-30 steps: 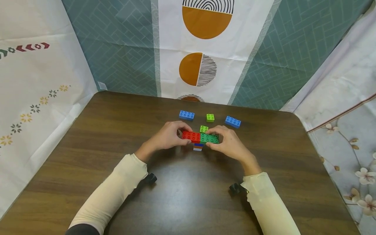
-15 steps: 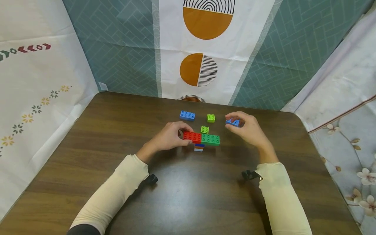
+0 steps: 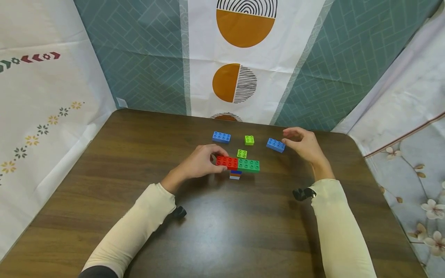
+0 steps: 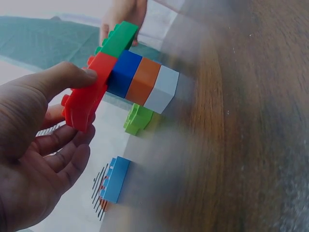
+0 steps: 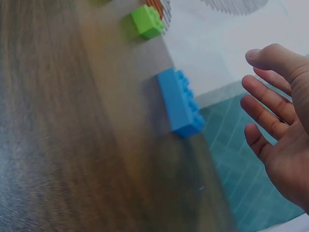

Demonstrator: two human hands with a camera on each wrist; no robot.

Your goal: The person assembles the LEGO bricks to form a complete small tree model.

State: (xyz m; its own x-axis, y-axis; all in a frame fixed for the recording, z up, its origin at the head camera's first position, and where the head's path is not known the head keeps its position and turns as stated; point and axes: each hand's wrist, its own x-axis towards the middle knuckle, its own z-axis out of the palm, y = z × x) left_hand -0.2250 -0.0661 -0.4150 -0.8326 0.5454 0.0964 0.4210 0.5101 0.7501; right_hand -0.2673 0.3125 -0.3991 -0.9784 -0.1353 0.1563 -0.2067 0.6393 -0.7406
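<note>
My left hand point(image 3: 201, 162) pinches the red brick point(image 3: 227, 162) between thumb and fingers. That brick and a green brick point(image 3: 248, 165) lie side by side atop a short stack. In the left wrist view, a dark blue brick point(image 4: 124, 72), an orange brick point(image 4: 143, 81) and a white brick point(image 4: 162, 89) form the stack beneath, white lowest. My right hand point(image 3: 306, 146) hovers just right of a light blue brick point(image 3: 276, 145), holding nothing. The right wrist view shows its fingers point(image 5: 268, 99) loosely bent, apart from the blue brick point(image 5: 176, 101).
Two lime bricks, one nearer point(image 3: 242, 153) and one farther point(image 3: 249, 140), sit behind the stack. Another light blue brick point(image 3: 221, 137) lies at the back left. The brown wooden table point(image 3: 208, 239) ends at patterned cloth hangings point(image 3: 149, 58).
My right hand left the green brick and went right, with its fingers around the right blue brick, then moved off it farther right. My left hand stayed on the red brick.
</note>
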